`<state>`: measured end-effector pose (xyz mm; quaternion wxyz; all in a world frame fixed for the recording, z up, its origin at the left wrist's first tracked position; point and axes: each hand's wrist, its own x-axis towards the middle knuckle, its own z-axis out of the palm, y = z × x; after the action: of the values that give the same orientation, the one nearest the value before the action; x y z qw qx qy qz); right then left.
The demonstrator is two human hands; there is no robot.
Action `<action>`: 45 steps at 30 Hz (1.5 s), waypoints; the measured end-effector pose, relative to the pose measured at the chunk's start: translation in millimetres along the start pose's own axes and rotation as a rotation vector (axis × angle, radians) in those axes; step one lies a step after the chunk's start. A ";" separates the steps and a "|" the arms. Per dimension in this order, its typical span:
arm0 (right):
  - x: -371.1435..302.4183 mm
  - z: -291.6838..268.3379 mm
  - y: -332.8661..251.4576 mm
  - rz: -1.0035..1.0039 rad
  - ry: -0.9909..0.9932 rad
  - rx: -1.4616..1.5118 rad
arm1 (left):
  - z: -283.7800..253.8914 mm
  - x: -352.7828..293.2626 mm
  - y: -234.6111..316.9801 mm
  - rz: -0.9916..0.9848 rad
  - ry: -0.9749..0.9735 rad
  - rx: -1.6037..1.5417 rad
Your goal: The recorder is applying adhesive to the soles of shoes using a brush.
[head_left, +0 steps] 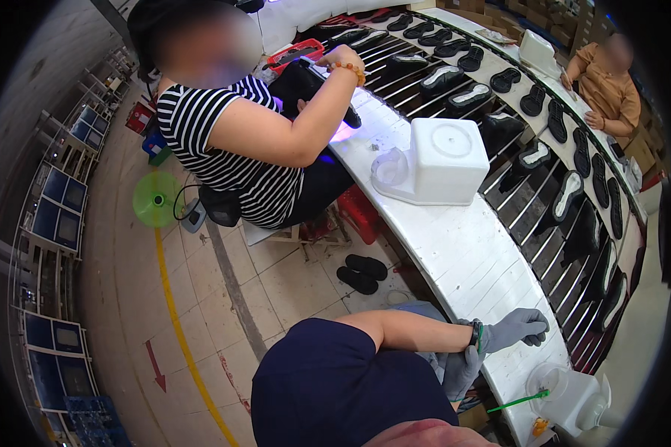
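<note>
My left hand [518, 330] wears a grey glove and rests over the white bench top, its fingers curled into a loose fist with nothing visible in them. A dark band circles my left wrist beside the glove's green-edged cuff [482, 339]. My right hand [462, 370], gloved in grey too, is at that wrist, just off the bench edge. Its fingers seem pinched on the cuff, though my left wrist partly hides them. Nearest to my hands on the bench, a green-handled brush [518, 401] lies across the round cup of a white glue pot [578, 402].
A curved white bench [473, 264] borders a roller conveyor carrying black shoe uppers and soles [533, 100]. Another white pot [447, 160] stands farther along. Beyond it, a person in stripes [253, 141] handles a black shoe; another person [604, 89] sits across. Black slippers [361, 274] lie on the floor.
</note>
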<state>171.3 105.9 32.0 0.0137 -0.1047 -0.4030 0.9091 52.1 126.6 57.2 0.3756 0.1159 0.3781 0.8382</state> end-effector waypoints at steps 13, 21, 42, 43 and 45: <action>38.8 -141.8 14.6 -0.022 0.105 -0.198 | -2.2 -6.5 33.1 -0.191 -0.226 -0.475; 104.1 -73.2 -28.7 -0.074 -0.155 0.498 | -82.6 4.8 -30.8 -0.248 -0.269 -0.621; 107.8 -80.6 -25.1 0.003 -0.133 0.421 | -105.3 1.0 -32.7 -0.327 -0.307 -0.647; 106.5 -77.9 -26.8 0.008 -0.121 0.387 | -105.1 0.5 -31.6 -0.317 -0.308 -0.630; 105.9 -78.5 -27.5 0.010 -0.107 0.351 | -101.8 -1.6 -28.7 -0.309 -0.311 -0.614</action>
<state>81.8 193.3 -18.0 0.0057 -0.0541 -0.2375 0.9699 20.0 82.2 -33.3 0.5679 0.0654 0.0606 0.8183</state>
